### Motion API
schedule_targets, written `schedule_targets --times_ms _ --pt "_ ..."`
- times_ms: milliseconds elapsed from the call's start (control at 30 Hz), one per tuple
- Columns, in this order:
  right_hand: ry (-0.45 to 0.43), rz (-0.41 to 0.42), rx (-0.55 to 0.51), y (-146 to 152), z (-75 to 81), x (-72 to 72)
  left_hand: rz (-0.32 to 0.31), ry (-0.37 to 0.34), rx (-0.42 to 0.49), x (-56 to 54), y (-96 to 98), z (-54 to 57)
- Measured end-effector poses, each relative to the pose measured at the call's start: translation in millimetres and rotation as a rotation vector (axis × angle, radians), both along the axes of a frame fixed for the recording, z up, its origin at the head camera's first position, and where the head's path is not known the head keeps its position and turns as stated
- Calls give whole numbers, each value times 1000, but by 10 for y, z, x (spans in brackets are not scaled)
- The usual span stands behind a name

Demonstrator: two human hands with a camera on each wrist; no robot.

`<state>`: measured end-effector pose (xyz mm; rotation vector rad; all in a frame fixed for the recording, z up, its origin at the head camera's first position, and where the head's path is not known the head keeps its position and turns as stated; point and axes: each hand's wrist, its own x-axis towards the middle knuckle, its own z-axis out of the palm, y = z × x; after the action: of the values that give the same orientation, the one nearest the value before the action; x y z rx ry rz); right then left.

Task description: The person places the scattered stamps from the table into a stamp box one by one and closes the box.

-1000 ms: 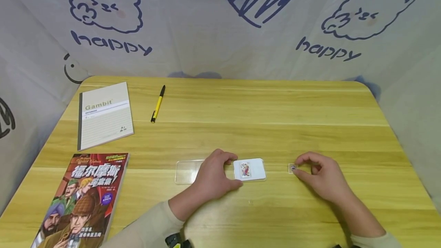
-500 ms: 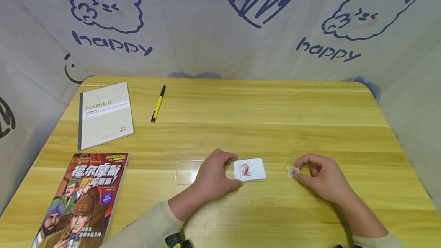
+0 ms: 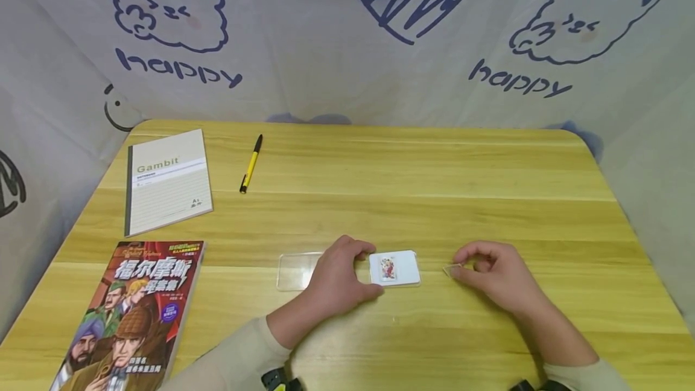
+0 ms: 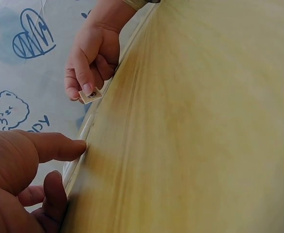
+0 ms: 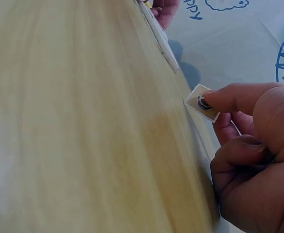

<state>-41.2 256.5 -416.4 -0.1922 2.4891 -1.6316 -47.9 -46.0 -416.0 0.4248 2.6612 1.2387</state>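
Note:
A small perforated postage stamp [image 5: 195, 103] with a dark round print is pinched between thumb and forefinger of my right hand [image 3: 499, 273]. It is tilted, seen nearly edge-on in the head view, and raised over the table right of a shallow clear plastic case [image 3: 417, 284]. White card [image 3: 408, 267] fills the case, and another stamp with a colourful figure [image 3: 388, 268] lies on the card's left part. My left hand [image 3: 336, 276] holds the case at its left end, thumb at the near corner and forefinger at the far one. A clear plastic lid [image 3: 290, 271] lies partly hidden behind that hand.
On the left of the wooden table [image 3: 434, 186] lie a Gambit notebook [image 3: 169, 183] and, nearer me, a comic-style paperback [image 3: 133, 312]. A yellow and black pen [image 3: 251, 165] rests beside the notebook. A printed cloth [image 3: 326, 65] hangs behind the far edge.
My right hand has shifted slightly left with the stamp, which has turned from facing up to nearly edge-on. The left hand and the case stay in place.

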Motion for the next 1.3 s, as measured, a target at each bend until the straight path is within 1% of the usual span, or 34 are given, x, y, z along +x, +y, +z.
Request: schedule_targets --times_ms 267,433,633,833,1000,1100,1167,1300 --pt "34 9 13 -5 -2 -6 -4 5 1 2 2 15" --pt "39 18 11 -10 -9 -16 -1 1 -1 5 5 18" --pt "53 19 -39 -84 -23 -36 -2 4 -2 6 3 20" --pt "6 43 -112 -251 -13 -72 -3 4 -5 6 4 7" --pt "-35 70 -128 -419 -15 -111 -2 7 -11 1 6 4" --pt "-44 78 -108 -514 -15 -132 1 -2 -10 -5 8 6" --pt "-30 76 -68 -563 -20 -144 4 -10 -8 -7 9 9" --pt "28 56 42 -625 -38 -155 3 -13 -11 -10 7 12"
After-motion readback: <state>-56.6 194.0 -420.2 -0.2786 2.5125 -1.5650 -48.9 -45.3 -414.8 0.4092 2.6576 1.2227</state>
